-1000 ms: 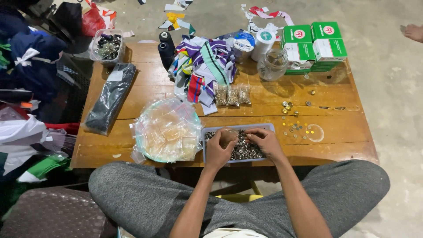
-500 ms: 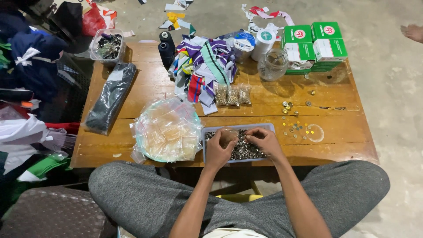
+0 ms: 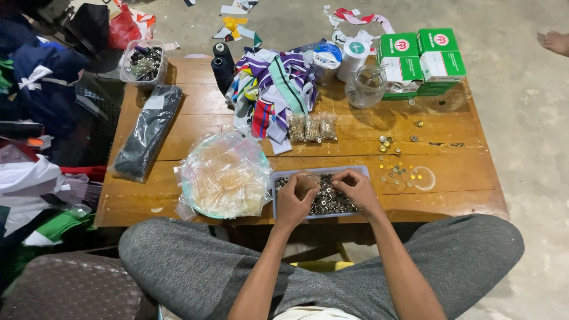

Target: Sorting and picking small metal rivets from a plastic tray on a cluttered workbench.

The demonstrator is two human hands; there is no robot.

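Left hand (image 3: 294, 200) pinches a small clear bag (image 3: 306, 181) over the grey tray (image 3: 361, 172) of metal eyelets (image 3: 329, 200) at table's near edge; right hand (image 3: 357, 188), fingers curled, picks in the pile. Step, prob.: filling bag. Next needs bag mouth held open. Filled bags (image 3: 310, 127) lie farther back.

green-white boxes (image 3: 422, 59) stacked at table's far right corner | three small clear filled bags (image 3: 311, 126) mid-table | clear bag pile (image 3: 224, 176) on round plate, near left | long black packet (image 3: 148, 131) left side
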